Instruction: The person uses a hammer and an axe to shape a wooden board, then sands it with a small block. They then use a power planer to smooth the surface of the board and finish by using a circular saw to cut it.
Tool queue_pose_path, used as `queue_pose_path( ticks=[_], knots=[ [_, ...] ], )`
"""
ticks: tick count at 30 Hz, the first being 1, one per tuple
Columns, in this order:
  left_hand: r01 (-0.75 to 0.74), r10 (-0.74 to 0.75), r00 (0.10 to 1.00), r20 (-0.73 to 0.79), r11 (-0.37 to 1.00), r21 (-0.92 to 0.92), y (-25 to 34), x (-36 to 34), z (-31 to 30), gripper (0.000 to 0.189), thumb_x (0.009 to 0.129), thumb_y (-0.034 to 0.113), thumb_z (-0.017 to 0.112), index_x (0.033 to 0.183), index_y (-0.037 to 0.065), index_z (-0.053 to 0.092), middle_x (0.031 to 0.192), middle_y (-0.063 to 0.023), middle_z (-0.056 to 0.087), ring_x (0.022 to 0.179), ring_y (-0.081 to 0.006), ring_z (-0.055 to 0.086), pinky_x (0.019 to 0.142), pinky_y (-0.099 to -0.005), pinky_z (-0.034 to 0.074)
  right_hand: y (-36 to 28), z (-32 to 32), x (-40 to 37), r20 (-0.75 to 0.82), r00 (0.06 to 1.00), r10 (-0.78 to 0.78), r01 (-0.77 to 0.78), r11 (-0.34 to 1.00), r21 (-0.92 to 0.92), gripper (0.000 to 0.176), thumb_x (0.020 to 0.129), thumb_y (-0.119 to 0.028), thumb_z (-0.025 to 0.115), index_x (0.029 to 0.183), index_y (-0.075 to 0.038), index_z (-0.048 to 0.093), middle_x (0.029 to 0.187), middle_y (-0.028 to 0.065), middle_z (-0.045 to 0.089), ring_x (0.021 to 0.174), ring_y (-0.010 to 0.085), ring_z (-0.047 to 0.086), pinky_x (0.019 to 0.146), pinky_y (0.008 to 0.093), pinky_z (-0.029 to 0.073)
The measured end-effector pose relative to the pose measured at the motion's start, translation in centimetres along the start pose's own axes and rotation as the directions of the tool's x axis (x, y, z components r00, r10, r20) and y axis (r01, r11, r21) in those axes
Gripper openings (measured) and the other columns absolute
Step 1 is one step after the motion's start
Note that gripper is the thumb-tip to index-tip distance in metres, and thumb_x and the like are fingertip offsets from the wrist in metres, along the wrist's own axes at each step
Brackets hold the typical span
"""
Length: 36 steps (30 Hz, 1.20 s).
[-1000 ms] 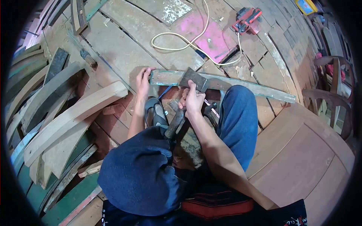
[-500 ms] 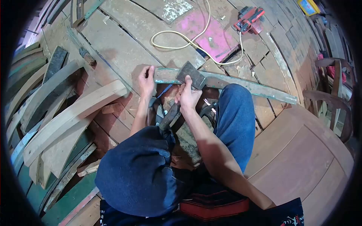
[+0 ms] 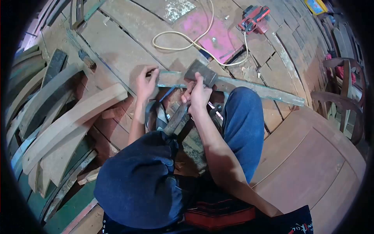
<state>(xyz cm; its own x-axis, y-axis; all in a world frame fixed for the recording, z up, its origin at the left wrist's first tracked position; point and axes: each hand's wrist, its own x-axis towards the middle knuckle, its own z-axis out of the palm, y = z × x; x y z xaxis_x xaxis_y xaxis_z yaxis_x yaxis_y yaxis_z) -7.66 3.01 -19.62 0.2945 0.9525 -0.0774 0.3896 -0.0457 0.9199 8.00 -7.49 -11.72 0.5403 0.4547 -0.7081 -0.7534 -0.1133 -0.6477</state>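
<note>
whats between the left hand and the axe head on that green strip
Just bare green strip between the left hand and the axe head, as the head view shows.

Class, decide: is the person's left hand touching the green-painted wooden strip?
Touching. The head view shows the left hand with its fingers curled over the end of the green-painted wooden strip, and no gap is visible between them.

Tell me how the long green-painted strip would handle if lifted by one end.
The strip is long and thin, so it would probably flex slightly. Flat-sided, it should not roll. Its worn, rough paint likely gives the left hand good grip.
</note>
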Motion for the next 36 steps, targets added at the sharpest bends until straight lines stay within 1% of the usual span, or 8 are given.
queue_pose_path(
  ticks=[5, 9, 14, 15, 29, 32, 33, 36],
  knots=[
    [-0.105, 0.065, 0.994, 0.093, 0.840, 0.533, 4.2, -1.9, 1.5, 0.078, 0.070, 0.054, 0.084, 0.121, 0.001, 0.060, 0.114, -0.0201, 0.061, 0.112, -0.0390, 0.057, 0.097, -0.0497, 0.044, -2.7, 0.1, 0.9, -0.066, 0.998, -0.018, 0.024, 0.995, 0.098, 0.045, 0.099, -0.033, 0.061, 0.066, -0.004, 0.048, 0.050, 0.0034, 0.042, 0.033, 0.0149, 0.037, 0.031, 0.0333, 0.030],
    [0.043, -0.091, 0.994, 0.062, 0.843, 0.536, 4.3, -1.6, 2.3, 0.084, 0.060, 0.059, 0.088, 0.115, 0.002, 0.060, 0.114, -0.0187, 0.056, 0.113, -0.0392, 0.054, 0.100, -0.0498, 0.041, -2.7, -0.1, 1.0, -0.063, 0.997, -0.035, 0.038, 0.998, 0.048, 0.043, 0.098, -0.035, 0.059, 0.073, 0.000, 0.054, 0.053, 0.0035, 0.042, 0.034, 0.0148, 0.037, 0.032, 0.0329, 0.030],
    [0.117, -0.193, 0.975, 0.112, 0.869, 0.481, 4.5, -1.1, 1.9, 0.075, 0.062, 0.052, 0.088, 0.117, 0.008, 0.062, 0.117, -0.0169, 0.055, 0.117, -0.0388, 0.052, 0.102, -0.0495, 0.040, -2.2, -0.1, 0.8, -0.067, 0.997, -0.032, 0.032, 0.999, 0.002, 0.040, 0.098, -0.035, 0.059, 0.079, 0.000, 0.055, 0.054, 0.0031, 0.042, 0.034, 0.0147, 0.036, 0.033, 0.0326, 0.030],
    [0.122, -0.199, 0.974, 0.111, 0.868, 0.482, 4.4, -1.0, 1.9, 0.074, 0.063, 0.051, 0.088, 0.117, 0.008, 0.062, 0.117, -0.0166, 0.055, 0.117, -0.0386, 0.052, 0.103, -0.0495, 0.040, -2.3, -0.1, 0.9, -0.079, 0.997, -0.024, 0.028, 0.999, 0.046, 0.043, 0.098, -0.030, 0.060, 0.070, 0.001, 0.052, 0.051, 0.0042, 0.042, 0.032, 0.0151, 0.039, 0.030, 0.0328, 0.030],
    [0.167, -0.262, 0.956, 0.135, 0.858, 0.486, 4.9, -0.8, 1.7, 0.075, 0.061, 0.047, 0.090, 0.120, 0.009, 0.061, 0.118, -0.0176, 0.054, 0.118, -0.0388, 0.051, 0.104, -0.0495, 0.040, -2.6, 0.0, 1.4, -0.102, 0.994, -0.027, 0.031, 0.999, 0.035, 0.045, 0.098, -0.029, 0.061, 0.064, -0.003, 0.047, 0.049, 0.0031, 0.040, 0.031, 0.0152, 0.038, 0.030, 0.0332, 0.030],
    [0.109, -0.192, 0.957, 0.218, 0.933, 0.343, 2.6, -0.4, 0.7, 0.074, 0.063, 0.045, 0.089, 0.121, 0.009, 0.061, 0.120, -0.0183, 0.054, 0.119, -0.0384, 0.051, 0.104, -0.0496, 0.041, -2.7, -0.1, 1.3, -0.063, 0.998, 0.015, -0.015, 1.000, 0.000, 0.045, 0.098, -0.029, 0.060, 0.063, -0.004, 0.048, 0.049, 0.0033, 0.041, 0.031, 0.0149, 0.038, 0.030, 0.0329, 0.030],
    [0.053, -0.136, 0.959, 0.250, 0.949, 0.311, 2.1, -0.2, 0.2, 0.069, 0.074, 0.044, 0.084, 0.126, 0.006, 0.060, 0.124, -0.0193, 0.058, 0.121, -0.0348, 0.052, 0.105, -0.0463, 0.041, -2.8, -0.3, 1.1, -0.045, 0.998, 0.040, -0.041, 0.999, -0.013, 0.045, 0.098, -0.029, 0.060, 0.063, -0.004, 0.048, 0.049, 0.0034, 0.042, 0.032, 0.0148, 0.038, 0.030, 0.0327, 0.030],
    [0.309, -0.297, 0.943, 0.147, 0.949, -0.068, 0.9, 0.1, -0.4, 0.060, 0.087, 0.041, 0.075, 0.130, 0.003, 0.059, 0.126, -0.0195, 0.061, 0.123, -0.0302, 0.054, 0.106, -0.0420, 0.040, -2.4, -1.3, 0.0, 0.016, 0.990, 0.139, -0.137, 0.987, -0.082, 0.044, 0.098, -0.029, 0.060, 0.064, -0.004, 0.049, 0.049, 0.0034, 0.043, 0.032, 0.0141, 0.039, 0.030, 0.0325, 0.030]
  ],
)
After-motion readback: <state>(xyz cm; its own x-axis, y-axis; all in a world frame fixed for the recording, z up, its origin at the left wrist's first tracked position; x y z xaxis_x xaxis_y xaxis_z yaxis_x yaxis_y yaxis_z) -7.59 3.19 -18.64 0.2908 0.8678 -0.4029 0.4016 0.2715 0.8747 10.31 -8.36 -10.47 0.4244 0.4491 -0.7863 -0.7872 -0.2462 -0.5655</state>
